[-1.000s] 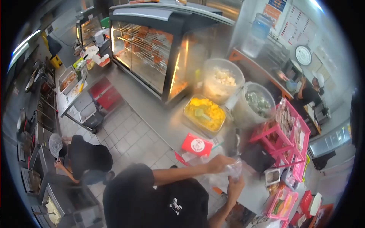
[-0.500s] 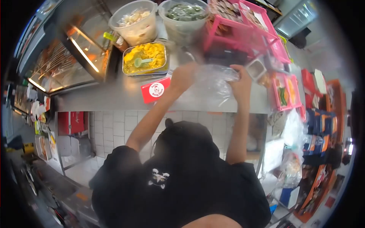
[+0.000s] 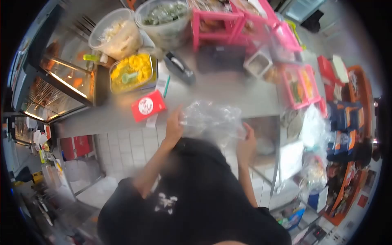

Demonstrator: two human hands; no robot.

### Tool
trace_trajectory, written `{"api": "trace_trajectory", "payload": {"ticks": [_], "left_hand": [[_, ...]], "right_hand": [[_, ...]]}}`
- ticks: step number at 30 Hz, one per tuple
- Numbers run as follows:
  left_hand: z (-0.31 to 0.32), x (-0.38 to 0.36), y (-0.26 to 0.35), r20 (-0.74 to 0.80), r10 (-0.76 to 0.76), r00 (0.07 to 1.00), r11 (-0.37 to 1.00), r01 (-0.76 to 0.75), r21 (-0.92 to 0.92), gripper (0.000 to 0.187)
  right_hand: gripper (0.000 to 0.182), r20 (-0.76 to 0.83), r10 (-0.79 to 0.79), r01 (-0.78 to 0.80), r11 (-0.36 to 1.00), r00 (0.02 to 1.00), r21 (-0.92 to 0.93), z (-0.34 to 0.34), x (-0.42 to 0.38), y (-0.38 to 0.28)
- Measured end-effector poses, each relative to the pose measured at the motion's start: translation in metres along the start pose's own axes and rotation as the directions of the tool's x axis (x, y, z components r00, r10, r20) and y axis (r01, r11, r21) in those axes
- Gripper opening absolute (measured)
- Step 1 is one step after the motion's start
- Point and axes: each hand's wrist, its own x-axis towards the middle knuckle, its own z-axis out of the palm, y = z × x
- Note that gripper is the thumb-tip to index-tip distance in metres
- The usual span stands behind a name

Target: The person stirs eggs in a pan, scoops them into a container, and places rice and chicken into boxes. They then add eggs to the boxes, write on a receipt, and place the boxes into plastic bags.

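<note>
A: Hands first. Our left hand [image 3: 173,128] and right hand [image 3: 246,143] are each closed on an edge of a clear plastic bag [image 3: 212,120], held spread between them just above the steel counter [image 3: 237,92].

B: We judge it light, limp, slippery; grip its rim. A red box [image 3: 148,106] lies beside, a tray of yellow food [image 3: 131,73] beyond.

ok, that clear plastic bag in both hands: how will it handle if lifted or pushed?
The plastic bag looks thin and crumpled, so probably floppy and very light. It sags between the left hand and right hand, so it likely needs two grips. A push would probably just crumple it.
</note>
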Motion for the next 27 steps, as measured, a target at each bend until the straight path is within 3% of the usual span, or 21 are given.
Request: {"api": "trace_trajectory", "payload": {"ticks": [1, 3, 4, 5, 6, 7, 8, 10, 11, 13, 14, 15, 16, 18, 19, 21, 23, 24, 25, 26, 27], "left_hand": [[-0.003, -0.032, 0.007, 0.049, -0.059, 0.997, 0.998, 0.059, 0.005, 0.046], [-0.011, -0.037, 0.005, 0.349, 0.019, 0.937, 0.992, 0.027, -0.126, 0.033], [-0.023, -0.037, 0.016, 0.531, 0.022, 0.847, 0.93, 0.177, -0.321, 0.028], [-0.034, -0.047, 0.004, 0.532, -0.003, 0.847, 0.928, 0.2, -0.314, 0.028], [-0.047, -0.058, -0.017, 0.702, -0.108, 0.704, 0.694, 0.559, -0.454, 0.025], [-0.061, -0.059, -0.035, 0.773, -0.081, 0.629, 0.572, 0.665, -0.481, 0.024], [-0.075, -0.061, -0.052, 0.835, -0.053, 0.547, 0.441, 0.763, -0.472, 0.023], [-0.075, -0.037, -0.066, 0.767, 0.091, 0.635, 0.216, 0.739, -0.638, 0.028], [-0.067, -0.026, -0.064, 0.687, 0.137, 0.714, -0.14, 0.701, -0.7, 0.032], [-0.042, 0.019, -0.002, 0.434, -0.351, 0.83, 0.421, 0.554, -0.718, 0.038], [-0.021, 0.031, -0.002, 0.253, -0.305, 0.918, 0.758, 0.395, -0.518, 0.036], [-0.003, 0.039, -0.005, 0.178, -0.248, 0.952, 0.877, 0.299, -0.375, 0.035], [0.016, 0.046, -0.009, 0.101, -0.189, 0.977, 0.957, 0.206, -0.205, 0.036], [0.042, 0.057, -0.02, -0.053, -0.175, 0.983, 0.981, 0.178, 0.071, 0.038], [0.048, 0.063, -0.031, -0.051, -0.17, 0.984, 0.983, 0.173, 0.069, 0.038], [0.056, 0.074, -0.051, 0.32, -0.446, 0.836, 0.89, 0.452, 0.059, 0.045], [0.044, 0.082, -0.066, 0.361, -0.51, 0.78, 0.851, 0.518, 0.083, 0.043], [0.038, 0.088, -0.07, 0.387, -0.564, 0.73, 0.813, 0.573, 0.105, 0.04], [0.032, 0.09, -0.06, 0.389, -0.558, 0.733, 0.817, 0.567, 0.105, 0.04], [0.024, 0.091, -0.041, -0.025, -0.145, 0.989, 0.953, 0.146, 0.265, 0.034], [0.021, 0.096, -0.029, -0.312, 0.413, 0.855, 0.811, -0.19, 0.553, 0.029]], "right_hand": [[0.027, 0.03, 0.062, -0.061, 0.998, 0.998, -0.035, -0.01, -0.021, 0.015], [0.027, 0.276, 0.229, -0.35, 0.75, 0.933, 0.561, 0.005, -0.008, 0.033], [0.021, 0.504, 0.213, -0.529, 0.549, 0.837, 0.647, 0.002, -0.005, 0.027], [0.021, 0.523, 0.224, -0.55, 0.549, 0.823, 0.63, -0.005, -0.003, 0.03], [0.016, 0.728, 0.025, -0.61, 0.566, 0.685, 0.555, -0.013, 0.008, 0.036], [0.01, 0.862, -0.173, -0.648, 0.594, 0.476, 0.477, -0.019, 0.023, 0.045], [0.006, 0.717, -0.638, -0.407, 0.597, 0.281, 0.691, -0.025, 0.047, 0.069], [0.014, 0.603, -0.712, -0.762, 0.149, 0.36, 0.631, 0.005, 0.067, 0.106], [0.021, 0.736, -0.398, -0.695, 0.273, 0.548, 0.665, 0.004, 0.074, 0.092], [0.032, 0.78, 0.017, -0.704, 0.444, 0.626, 0.555, 0.009, 0.094, 0.054], [0.037, 0.829, 0.068, -0.748, 0.476, 0.556, 0.463, 0.021, 0.11, 0.041], [0.037, 0.83, 0.068, -0.748, 0.478, 0.553, 0.46, 0.036, 0.118, 0.032], [0.036, 0.376, -0.15, -0.07, 0.857, 0.915, 0.511, 0.051, 0.12, 0.021], [0.036, -0.058, -0.58, 0.583, 0.808, 0.813, 0.086, 0.067, 0.112, -0.003], [0.038, 0.118, -0.641, 0.606, 0.761, 0.759, 0.232, 0.07, 0.11, -0.022], [0.041, 0.276, -0.7, 0.597, 0.71, 0.659, 0.374, 0.092, 0.112, -0.042], [0.049, 0.879, -0.2, 0.631, 0.763, 0.433, -0.137, 0.132, 0.118, -0.037], [0.049, 0.876, -0.2, 0.628, 0.765, 0.439, -0.141, 0.148, 0.12, -0.022], [0.053, 0.779, -0.297, 0.73, 0.624, 0.552, -0.279, 0.165, 0.123, -0.001], [0.057, 0.665, -0.414, 0.773, 0.465, 0.621, -0.432, 0.178, 0.126, 0.013], [0.057, 0.66, -0.421, 0.773, 0.46, 0.622, -0.436, 0.186, 0.132, 0.018]]}}
